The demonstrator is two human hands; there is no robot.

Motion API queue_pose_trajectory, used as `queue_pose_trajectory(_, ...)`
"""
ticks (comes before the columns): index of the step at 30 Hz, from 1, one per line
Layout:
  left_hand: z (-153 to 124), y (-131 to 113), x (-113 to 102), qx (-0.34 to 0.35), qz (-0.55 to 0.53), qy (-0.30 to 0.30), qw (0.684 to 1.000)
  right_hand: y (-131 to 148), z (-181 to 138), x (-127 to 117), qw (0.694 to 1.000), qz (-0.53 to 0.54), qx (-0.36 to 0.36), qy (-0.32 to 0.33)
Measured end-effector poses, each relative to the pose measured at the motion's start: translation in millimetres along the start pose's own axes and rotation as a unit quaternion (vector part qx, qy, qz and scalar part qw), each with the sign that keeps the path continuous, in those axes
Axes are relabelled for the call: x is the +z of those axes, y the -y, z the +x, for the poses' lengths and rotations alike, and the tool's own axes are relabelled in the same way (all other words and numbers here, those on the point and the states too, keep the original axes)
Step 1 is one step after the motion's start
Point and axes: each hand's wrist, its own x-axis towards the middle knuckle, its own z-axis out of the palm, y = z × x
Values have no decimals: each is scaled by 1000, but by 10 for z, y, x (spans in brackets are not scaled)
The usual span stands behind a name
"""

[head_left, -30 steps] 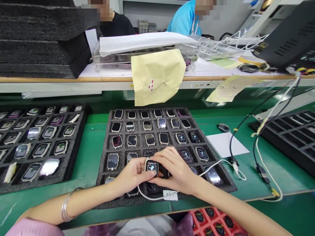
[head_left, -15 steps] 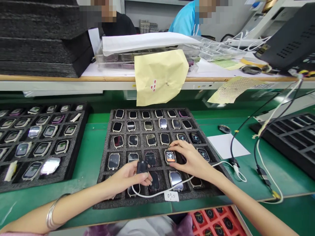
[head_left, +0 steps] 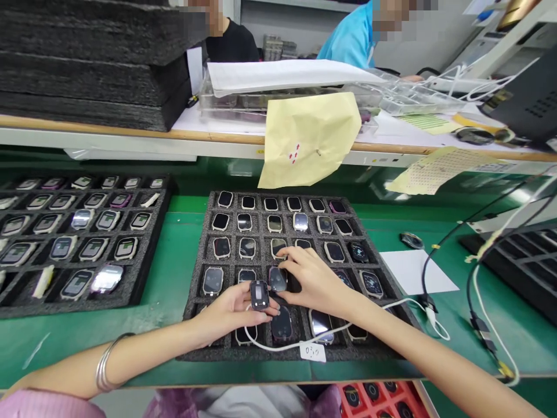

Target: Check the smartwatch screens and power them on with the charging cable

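Observation:
A black foam tray [head_left: 198,273] with rows of pockets lies in front of me, each pocket holding a smartwatch body. My left hand [head_left: 228,310] pinches a small black charging puck [head_left: 259,294] above the tray's near rows; a white cable [head_left: 300,343] with a paper tag [head_left: 314,351] runs from it to the right. My right hand [head_left: 311,280] reaches over the tray's middle, fingers curled on a dark-faced watch body [head_left: 277,278] in its pocket.
A second foam tray [head_left: 143,278] of watch bodies sits to the left. Stacked black foam trays [head_left: 96,64] and a yellow paper sheet [head_left: 307,139] are on the raised shelf. Two other people sit beyond it. Cables [head_left: 476,278] and white paper [head_left: 418,271] lie to the right.
My hands have parted: the right set one watch body into a right-hand pocket, then moved left to another in the middle. The left hand keeps the puck, now bare.

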Motion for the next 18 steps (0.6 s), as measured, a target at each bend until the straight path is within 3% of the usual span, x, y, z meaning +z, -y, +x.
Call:
queue_pose_trajectory(3,22,-7,-1,-6,-4,7,1000,48,-61,-88,995,81,13,-62)
queue_pose_trajectory(5,37,-24,12,1,0,10,1000,153,-74,-106,992,117,-11,-50)
queue_pose_trajectory(10,40,-41,57,18,58,-31,998,416,-51,52,995,63,-70,-27)
queue_pose_trajectory(14,26,-25,74,43,88,-69,993,467,-105,190,993,54,-69,-73)
queue_pose_trajectory(18,30,-44,67,46,90,-48,994,417,-161,262,987,105,-61,-109)
